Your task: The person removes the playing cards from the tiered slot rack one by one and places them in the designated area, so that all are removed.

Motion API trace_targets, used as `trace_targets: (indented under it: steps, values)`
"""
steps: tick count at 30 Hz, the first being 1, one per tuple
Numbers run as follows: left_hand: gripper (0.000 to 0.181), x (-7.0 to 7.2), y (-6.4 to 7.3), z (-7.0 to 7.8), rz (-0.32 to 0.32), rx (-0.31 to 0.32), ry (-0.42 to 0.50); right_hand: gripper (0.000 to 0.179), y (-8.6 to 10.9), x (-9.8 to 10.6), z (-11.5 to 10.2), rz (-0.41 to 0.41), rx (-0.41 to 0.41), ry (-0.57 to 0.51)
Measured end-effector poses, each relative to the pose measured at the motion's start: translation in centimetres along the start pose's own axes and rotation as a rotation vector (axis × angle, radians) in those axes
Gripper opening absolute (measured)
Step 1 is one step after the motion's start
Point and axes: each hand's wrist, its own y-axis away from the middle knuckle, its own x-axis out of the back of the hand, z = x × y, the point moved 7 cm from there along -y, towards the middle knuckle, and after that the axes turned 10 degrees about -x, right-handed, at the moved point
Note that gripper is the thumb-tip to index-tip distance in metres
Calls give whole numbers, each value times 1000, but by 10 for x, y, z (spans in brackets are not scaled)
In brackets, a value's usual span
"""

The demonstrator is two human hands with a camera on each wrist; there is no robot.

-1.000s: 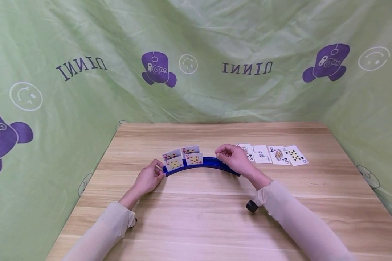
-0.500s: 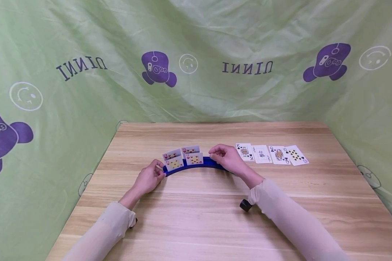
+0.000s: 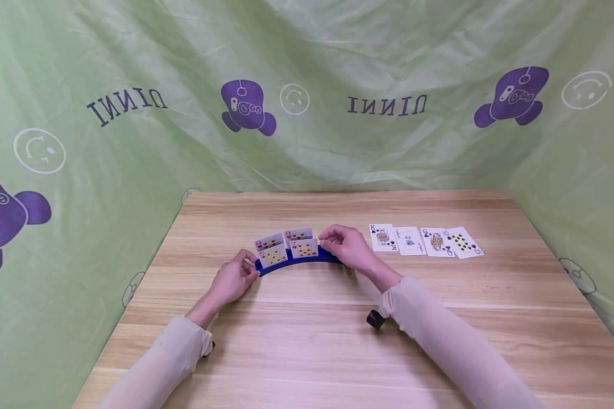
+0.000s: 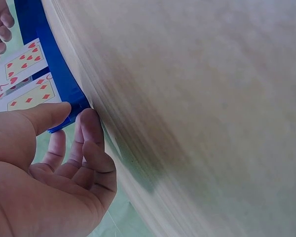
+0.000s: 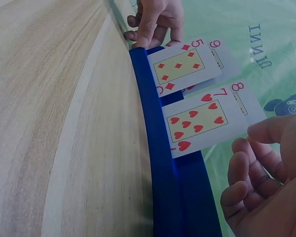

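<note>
My left hand [image 3: 231, 279] pinches the left end of a curved blue card holder [image 4: 54, 54], its thumb on top and fingers underneath. Toward that end, playing cards stand in the holder in two rows. In front are a diamonds card marked 5 [image 5: 180, 66] and a hearts card marked 7 [image 5: 197, 123]. Behind the 7 is a card marked 8 [image 5: 241, 101], and another card [image 5: 224, 59] stands behind the 5. My right hand [image 3: 352, 247] is over the holder's right part, hiding it. Its thumb tip is right at the edge of the card marked 8, fingers loosely bent.
To the right of my right hand, a king [image 3: 382, 237], a mostly white card [image 3: 410, 241], a queen [image 3: 436, 242] and a spotted black card [image 3: 463, 242] lie face up on the wooden table [image 3: 297, 335]. Green printed cloth [image 3: 307, 147] hangs around the table.
My right hand has moved left along the holder to the standing cards, uncovering the king on the table. My left hand and the cards have stayed in place.
</note>
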Motion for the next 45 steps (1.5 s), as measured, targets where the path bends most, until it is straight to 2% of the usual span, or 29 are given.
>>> trace_targets:
  steps: [19,36,45]
  values:
    - [26,0,0,0,2,-12,-5,12,-6,-10,-5,-13,10,54]
    - [26,2,1,2,22,-35,0,11,-3,2,-4,6,-6,41]
    - [26,2,0,1,14,-19,4,10,2,11,-7,11,40,27]
